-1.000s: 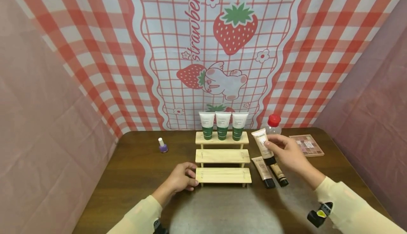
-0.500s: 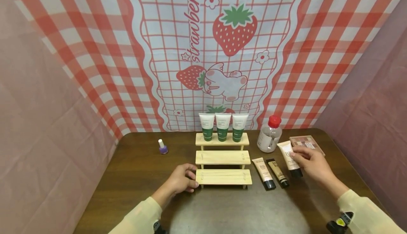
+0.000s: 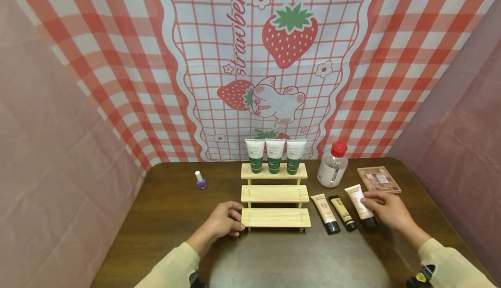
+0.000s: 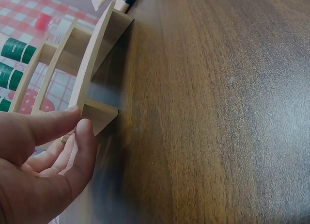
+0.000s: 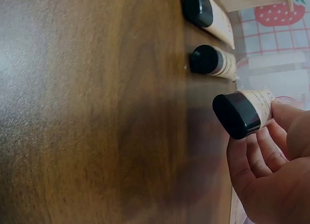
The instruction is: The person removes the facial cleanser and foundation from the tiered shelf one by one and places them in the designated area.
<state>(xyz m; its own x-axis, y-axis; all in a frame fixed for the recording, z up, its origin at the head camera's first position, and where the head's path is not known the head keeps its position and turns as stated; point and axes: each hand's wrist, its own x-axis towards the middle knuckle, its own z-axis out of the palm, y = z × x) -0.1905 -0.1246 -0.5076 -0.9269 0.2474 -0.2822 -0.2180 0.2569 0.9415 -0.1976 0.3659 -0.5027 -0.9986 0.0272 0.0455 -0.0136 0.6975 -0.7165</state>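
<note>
My right hand (image 3: 392, 212) pinches a cream BB cream tube (image 3: 359, 203) with a black cap (image 5: 236, 115), low over the table's right side. Left of it lie a slim beige tube with a black cap (image 3: 342, 212) and another BB cream tube (image 3: 325, 213), side by side. My left hand (image 3: 222, 220) pinches the left end of the lowest step of a three-tier wooden stand (image 3: 275, 217); in the left wrist view its thumb (image 4: 58, 123) and forefinger meet at that corner. Three white-and-green tubes (image 3: 274, 155) stand upright on the top step.
Behind the beige tubes stands a clear bottle with a red cap (image 3: 332, 166). An eyeshadow palette (image 3: 379, 179) lies at the back right. A purple nail polish bottle (image 3: 201, 180) stands left of the stand. A checked strawberry cloth (image 3: 250, 61) hangs behind the table.
My right hand has carried the BB cream tube rightward and down, from above the other beige tubes to their right. My left hand stays at the stand.
</note>
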